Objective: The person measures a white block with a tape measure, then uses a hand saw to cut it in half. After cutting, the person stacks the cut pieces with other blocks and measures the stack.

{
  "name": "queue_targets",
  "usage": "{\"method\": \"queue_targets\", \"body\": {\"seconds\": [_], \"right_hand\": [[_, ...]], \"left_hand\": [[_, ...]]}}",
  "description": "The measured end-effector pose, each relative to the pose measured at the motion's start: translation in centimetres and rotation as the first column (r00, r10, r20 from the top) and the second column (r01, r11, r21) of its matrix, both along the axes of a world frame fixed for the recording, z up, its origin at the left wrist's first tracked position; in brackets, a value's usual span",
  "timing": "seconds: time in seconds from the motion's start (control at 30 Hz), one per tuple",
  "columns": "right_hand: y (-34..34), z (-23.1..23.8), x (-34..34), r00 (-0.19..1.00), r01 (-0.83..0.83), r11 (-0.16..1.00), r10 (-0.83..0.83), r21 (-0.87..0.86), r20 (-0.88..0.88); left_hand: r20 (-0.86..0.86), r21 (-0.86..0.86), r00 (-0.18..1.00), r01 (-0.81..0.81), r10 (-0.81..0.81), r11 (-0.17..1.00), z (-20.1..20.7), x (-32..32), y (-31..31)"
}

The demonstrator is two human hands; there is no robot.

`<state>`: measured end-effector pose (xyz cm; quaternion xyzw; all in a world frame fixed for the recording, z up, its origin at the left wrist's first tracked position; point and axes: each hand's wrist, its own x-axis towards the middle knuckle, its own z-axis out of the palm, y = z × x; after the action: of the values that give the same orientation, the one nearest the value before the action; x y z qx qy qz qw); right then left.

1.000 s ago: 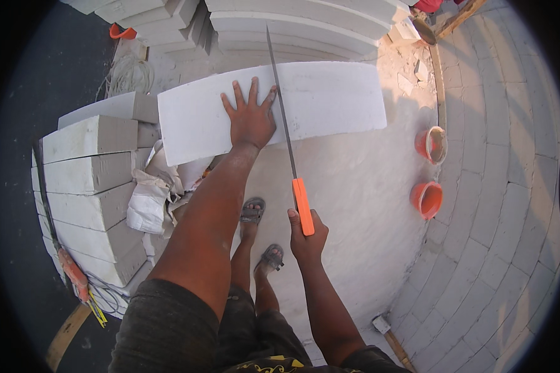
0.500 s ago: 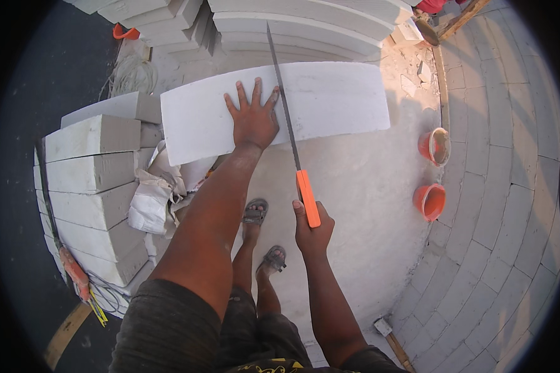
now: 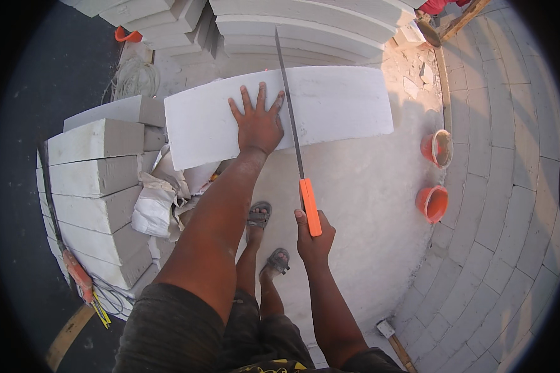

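A long white building block (image 3: pixel 345 102) lies crosswise ahead of me. My left hand (image 3: pixel 260 127) presses flat on its top, fingers spread, just left of the blade. In my right hand (image 3: pixel 315 236) is a hand saw (image 3: pixel 308 202) with an orange handle, my fingers wrapped round the grip. The thin dark blade runs away from me across the block's width, and its tip reaches beyond the far edge. How deep the blade sits in the block I cannot tell.
Stacked blocks (image 3: pixel 96 193) stand at left, with crumpled paper (image 3: pixel 152 202) beside them and another saw (image 3: pixel 74 270) hanging against them. More blocks (image 3: pixel 305 28) are piled at the far side. Two orange buckets (image 3: pixel 432 204) stand by the block wall (image 3: pixel 485 205) at right.
The saw has moved slightly back toward me, its handle lower in view. My left hand stays spread on the block; the whole view has shifted a little.
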<state>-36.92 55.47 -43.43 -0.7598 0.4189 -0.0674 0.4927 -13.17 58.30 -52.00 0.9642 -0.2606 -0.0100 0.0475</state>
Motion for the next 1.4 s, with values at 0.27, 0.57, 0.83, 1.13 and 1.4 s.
{"method": "queue_targets", "body": {"seconds": [0.27, 0.57, 0.83, 1.13, 1.4], "right_hand": [[-0.7, -0.2, 0.2, 0.999, -0.013, 1.0, 0.012, 0.006, 0.047], [-0.6, -0.3, 0.6, 1.0, -0.007, 1.0, 0.007, -0.005, -0.002], [-0.5, -0.1, 1.5, 1.0, -0.016, 1.0, 0.016, -0.006, 0.014], [-0.4, -0.4, -0.3, 0.999, -0.02, 1.0, 0.02, -0.004, 0.032], [-0.5, -0.2, -0.4, 0.999, -0.028, 1.0, 0.028, 0.001, 0.031]], "left_hand": [[0.053, -0.056, 0.999, 0.012, -0.009, 0.998, -0.3, -0.1, 0.1], [0.052, -0.052, 0.999, 0.015, -0.012, 0.999, -0.3, -0.2, 0.1], [0.004, 0.021, 1.0, 0.011, -0.011, 1.0, 0.0, 0.2, 0.1], [-0.009, -0.012, 1.0, 0.01, -0.01, 1.0, 0.1, 0.1, 0.1], [0.022, -0.034, 1.0, 0.016, -0.015, 0.999, -0.3, 0.0, 0.3]]}}
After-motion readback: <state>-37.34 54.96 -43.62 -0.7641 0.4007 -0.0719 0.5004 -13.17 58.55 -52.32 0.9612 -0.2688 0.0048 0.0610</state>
